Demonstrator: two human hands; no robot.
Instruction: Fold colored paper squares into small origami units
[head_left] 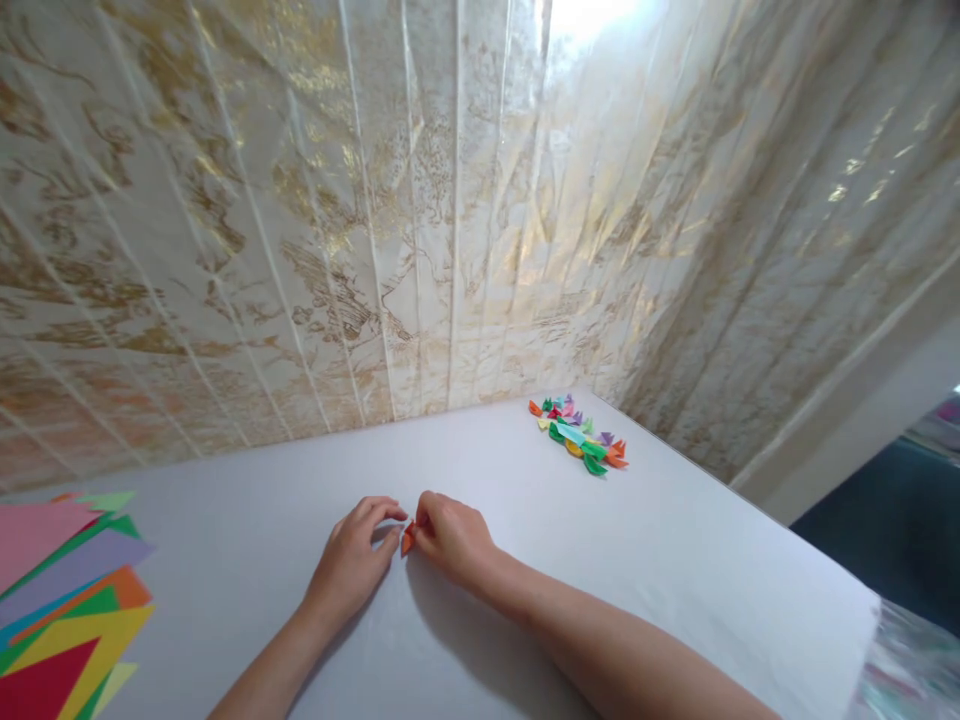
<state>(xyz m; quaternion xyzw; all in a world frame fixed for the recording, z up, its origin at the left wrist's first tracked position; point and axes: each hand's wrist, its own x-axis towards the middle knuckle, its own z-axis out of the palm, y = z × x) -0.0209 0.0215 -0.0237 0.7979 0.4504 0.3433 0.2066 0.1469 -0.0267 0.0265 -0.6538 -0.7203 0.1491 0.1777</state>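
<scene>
A small folded piece of orange paper (407, 540) is pinched in the fingers of my right hand (451, 535), low over the white table. Part of the paper is hidden behind those fingers. Just to its left is my left hand (360, 545), thumb and fingers curved and apart, with a gap between their tips. The left fingertips come close to the orange paper; whether they touch it I cannot tell.
Several small folded paper pieces (574, 435) in many colours lie grouped at the table's back right. A fanned stack of coloured paper sheets (75, 600) is at the left. A patterned gold and white curtain (420, 220) hangs behind the white table (675, 560).
</scene>
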